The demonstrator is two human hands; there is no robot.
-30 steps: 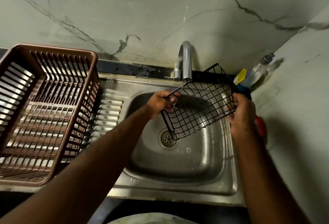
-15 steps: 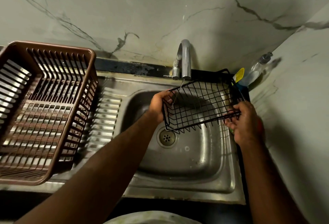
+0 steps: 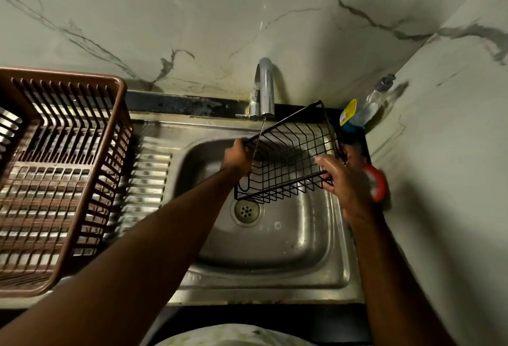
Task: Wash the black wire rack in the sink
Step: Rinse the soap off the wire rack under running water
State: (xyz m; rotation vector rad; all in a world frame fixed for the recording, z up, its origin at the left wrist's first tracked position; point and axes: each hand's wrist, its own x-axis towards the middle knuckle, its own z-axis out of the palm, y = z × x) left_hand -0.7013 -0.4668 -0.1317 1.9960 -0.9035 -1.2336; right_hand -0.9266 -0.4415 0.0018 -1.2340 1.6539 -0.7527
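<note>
Holding the black wire rack (image 3: 288, 164) tilted over the back half of the sink (image 3: 275, 252) bowl, with its lower corner just behind the drain (image 3: 246, 211). Gripping the rack's left end with the left hand (image 3: 237, 157), curling the fingers over the top rim. Grasping its right end with the right hand (image 3: 346, 181), laying the thumb across the grid floor and wrapping the spread fingers around the end wires. Catching a thin stream of water (image 3: 258, 137) from the tap (image 3: 265, 84) near the rack's left end. Working beside a brown slatted dish basket (image 3: 116, 153) sitting on the drainboard at the sink's left edge, a clear pump bottle (image 3: 369, 105) standing at the back right corner, and a red-rimmed round item (image 3: 378, 181) lying along the right edge, just beside the right hand.
</note>
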